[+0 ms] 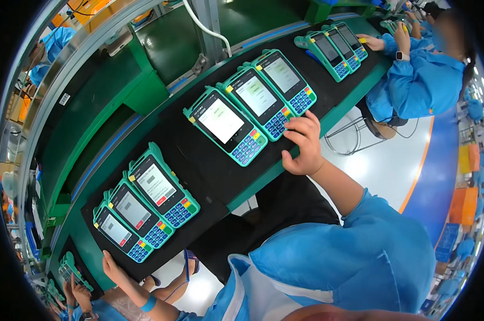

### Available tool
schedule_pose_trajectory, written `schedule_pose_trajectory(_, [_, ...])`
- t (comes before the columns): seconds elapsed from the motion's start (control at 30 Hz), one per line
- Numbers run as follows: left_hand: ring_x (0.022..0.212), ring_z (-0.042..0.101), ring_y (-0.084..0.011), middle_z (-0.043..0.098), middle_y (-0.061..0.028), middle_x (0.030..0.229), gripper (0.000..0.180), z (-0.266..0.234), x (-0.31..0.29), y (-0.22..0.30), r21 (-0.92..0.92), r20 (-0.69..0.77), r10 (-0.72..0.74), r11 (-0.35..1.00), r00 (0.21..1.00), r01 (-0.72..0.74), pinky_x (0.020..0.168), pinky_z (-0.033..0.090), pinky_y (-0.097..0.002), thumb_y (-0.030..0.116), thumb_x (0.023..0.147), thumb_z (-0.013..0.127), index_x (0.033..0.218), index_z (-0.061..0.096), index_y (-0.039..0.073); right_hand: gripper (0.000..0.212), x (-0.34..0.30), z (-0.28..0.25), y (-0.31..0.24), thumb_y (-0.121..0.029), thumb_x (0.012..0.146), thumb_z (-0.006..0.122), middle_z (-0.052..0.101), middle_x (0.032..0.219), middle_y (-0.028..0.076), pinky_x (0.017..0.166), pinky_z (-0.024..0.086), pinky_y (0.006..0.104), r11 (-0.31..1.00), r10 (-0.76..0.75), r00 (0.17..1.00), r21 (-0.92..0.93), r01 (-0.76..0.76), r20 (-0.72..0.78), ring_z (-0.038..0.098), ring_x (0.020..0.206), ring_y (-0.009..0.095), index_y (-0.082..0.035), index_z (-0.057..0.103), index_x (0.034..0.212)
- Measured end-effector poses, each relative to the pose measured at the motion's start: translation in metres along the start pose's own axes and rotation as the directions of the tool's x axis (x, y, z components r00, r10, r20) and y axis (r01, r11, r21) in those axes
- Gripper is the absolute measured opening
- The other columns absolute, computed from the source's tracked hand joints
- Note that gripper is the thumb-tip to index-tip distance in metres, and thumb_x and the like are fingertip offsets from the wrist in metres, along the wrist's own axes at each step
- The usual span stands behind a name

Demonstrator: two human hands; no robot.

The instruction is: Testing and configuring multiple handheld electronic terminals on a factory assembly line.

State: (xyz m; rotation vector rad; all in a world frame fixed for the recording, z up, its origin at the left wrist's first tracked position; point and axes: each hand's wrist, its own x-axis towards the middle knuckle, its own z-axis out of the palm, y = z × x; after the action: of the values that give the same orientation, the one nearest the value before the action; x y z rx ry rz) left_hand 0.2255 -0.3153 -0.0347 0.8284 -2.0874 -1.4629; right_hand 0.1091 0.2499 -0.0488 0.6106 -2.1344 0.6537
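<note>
Three teal-cased card payment terminals stand side by side in front of my right hand [304, 144]: a left one [219, 120], a middle one [256, 95] and a right one [280, 75], all with lit screens. The fingers of that hand are apart and hold nothing. Their tips are at the lower right of the middle terminal's keypad; whether they press a key I cannot tell. My left hand [115, 269], fingers stretched out, lies by the near edge of the black mat [199, 184]. Nearest to it is the leftmost terminal [115, 229] of another group of three.
Beside that leftmost terminal stand two more terminals [154, 183] with lit screens. At the far right a co-worker in blue [421, 80] sits by several terminals [327, 47]. A metal post [207, 29] and a white cable rise behind the bench. Another person's hands [80, 294] show at lower left.
</note>
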Motion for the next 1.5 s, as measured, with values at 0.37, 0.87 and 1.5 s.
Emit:
schedule_pose_trajectory(0.37, [0.108,0.057,-0.0181,0.057,-0.0178,0.128,0.046,0.001,0.041,-0.001,0.214,0.144,0.129,0.964,0.981,-0.159,0.093,0.045,-0.0281,0.021,0.1,0.054,0.136,0.046,-0.006,0.04,0.001,-0.003,-0.013,-0.017,0.055,0.069,0.061,0.103,0.006,0.101,0.035,0.0503,0.996,-0.023,0.999,-0.081,0.025,0.024,0.059,0.098,0.027,-0.011,0.065,0.095])
schedule_pose_trajectory(0.87, [0.125,0.047,-0.0239,0.045,-0.0189,0.141,0.049,0.137,-0.028,0.044,-0.112,0.351,0.145,0.987,0.925,-0.113,0.106,0.036,-0.0319,0.009,0.099,0.05,0.143,0.034,-0.004,0.04,-0.007,0.011,-0.032,-0.015,0.054,0.068,0.062,0.098,0.006,0.097,0.039,0.0476,0.998,-0.063,0.996,-0.035,0.061,-0.068,0.058,0.091,0.026,-0.009,0.064,0.094])
schedule_pose_trajectory(1.5, [0.14,0.029,-0.0346,0.026,-0.0264,0.151,0.07,0.266,-0.129,0.102,-0.088,0.528,0.322,0.941,0.786,-0.327,0.115,0.022,-0.038,0.006,0.091,0.057,0.147,0.017,-0.01,0.04,-0.007,0.007,-0.031,-0.013,0.055,0.069,0.06,0.095,0.004,0.084,0.041,0.0433,0.999,-0.052,0.989,-0.01,0.051,-0.141,0.056,0.085,0.026,-0.01,0.062,0.094])
